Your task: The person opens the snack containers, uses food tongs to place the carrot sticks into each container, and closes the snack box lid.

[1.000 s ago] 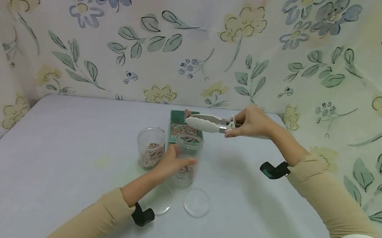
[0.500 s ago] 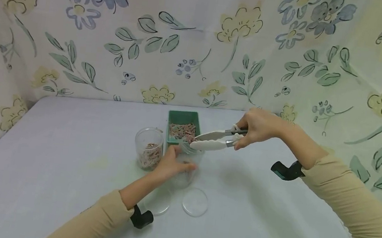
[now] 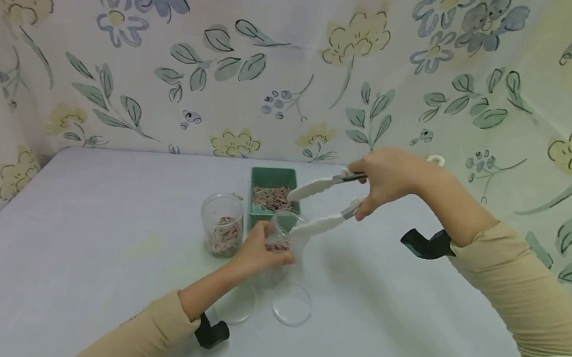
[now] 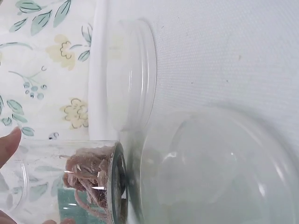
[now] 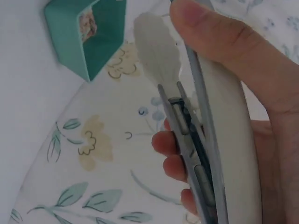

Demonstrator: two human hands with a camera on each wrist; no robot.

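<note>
My left hand [image 3: 254,252] grips a clear jar [image 4: 44,149] from the side, thumb and fingers on opposite walls. Brownish-pink shredded strips [image 4: 91,170] lie at the jar's bottom. My right hand [image 3: 395,174] holds tongs [image 3: 319,188] with white scalloped tips, spread wide apart. One tip is at the mouth of the held jar; the other hovers near the green container [image 3: 274,176]. Nothing shows between the tips. More strips lie inside that container, just behind the jar. In the right wrist view, the thumb and fingers wrap the tong handles [image 5: 229,121].
A second clear jar [image 3: 221,233] with similar strips stands left of the held one. Two clear round lids [image 3: 291,304] lie on the white tabletop [image 3: 97,251] in front. A floral curtain [image 3: 141,97] hangs behind the table.
The tongs came down from above the green container to the held jar with a clump of strips, then spread apart and let it go. The left hand stays at the jar.
</note>
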